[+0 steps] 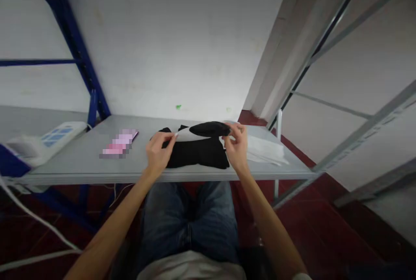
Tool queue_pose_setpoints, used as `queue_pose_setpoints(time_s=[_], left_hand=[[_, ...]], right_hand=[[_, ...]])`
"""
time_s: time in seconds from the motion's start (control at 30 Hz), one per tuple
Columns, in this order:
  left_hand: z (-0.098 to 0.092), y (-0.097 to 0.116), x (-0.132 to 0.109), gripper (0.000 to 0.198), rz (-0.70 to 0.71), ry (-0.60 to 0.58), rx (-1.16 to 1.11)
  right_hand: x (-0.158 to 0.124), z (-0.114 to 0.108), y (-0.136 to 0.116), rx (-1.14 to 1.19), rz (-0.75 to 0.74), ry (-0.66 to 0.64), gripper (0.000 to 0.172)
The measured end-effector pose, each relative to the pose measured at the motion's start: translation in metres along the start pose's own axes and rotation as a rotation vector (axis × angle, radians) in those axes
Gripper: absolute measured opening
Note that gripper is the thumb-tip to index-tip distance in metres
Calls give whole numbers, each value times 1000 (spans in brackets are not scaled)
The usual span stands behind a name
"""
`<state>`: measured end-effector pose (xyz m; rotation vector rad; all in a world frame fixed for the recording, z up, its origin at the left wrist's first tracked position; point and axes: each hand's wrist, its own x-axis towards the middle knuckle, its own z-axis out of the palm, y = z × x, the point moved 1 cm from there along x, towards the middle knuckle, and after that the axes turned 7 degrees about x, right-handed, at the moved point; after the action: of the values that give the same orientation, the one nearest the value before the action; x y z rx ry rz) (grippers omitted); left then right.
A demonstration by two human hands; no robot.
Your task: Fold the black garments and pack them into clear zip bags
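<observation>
A folded black cloth piece [199, 153] lies near the front edge of the grey table, between my two hands. My left hand [159, 146] is closed in a pinch on the left end of a flat white sheet [184, 135], just above the black cloth. My right hand [236, 143] is closed on the right end of a rounded, dark fabric piece [209, 129], held up over the cloth and the sheet. Whether this piece is joined to the white sheet cannot be made out. More black fabric [164, 130] shows behind my left fingers.
On the table [81, 165], a phone with a pink screen [119, 143] lies to the left. Beyond it sits a white device with blue keys [60, 137]. Thin white sheets or bags [264, 149] lie at the right. Blue and grey metal frames flank the table, with a white panel behind.
</observation>
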<state>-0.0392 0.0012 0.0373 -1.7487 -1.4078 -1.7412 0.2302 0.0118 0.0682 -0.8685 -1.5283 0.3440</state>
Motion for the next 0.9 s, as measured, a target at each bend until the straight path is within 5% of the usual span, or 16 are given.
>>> queue_pose_setpoints(time_s=[0.17, 0.4, 0.53, 0.67, 0.8, 0.9], left_hand=[[-25, -4, 25, 25, -266, 138, 30], [-33, -11, 37, 29, -453, 225, -110], [-31, -6, 35, 28, -456, 227, -144], [-24, 3, 26, 23, -387, 149, -177], [-10, 15, 7, 16, -227, -27, -252], [3, 28, -11, 14, -122, -120, -258]], right_hand=[[0, -9, 8, 209, 120, 72, 43], [-1, 24, 49, 257, 248, -196, 41], [6, 47, 67, 226, 321, -265, 40], [4, 46, 71, 57, 320, -305, 40], [-16, 24, 46, -298, 145, -147, 31], [-34, 17, 11, -209, 175, -216, 28]])
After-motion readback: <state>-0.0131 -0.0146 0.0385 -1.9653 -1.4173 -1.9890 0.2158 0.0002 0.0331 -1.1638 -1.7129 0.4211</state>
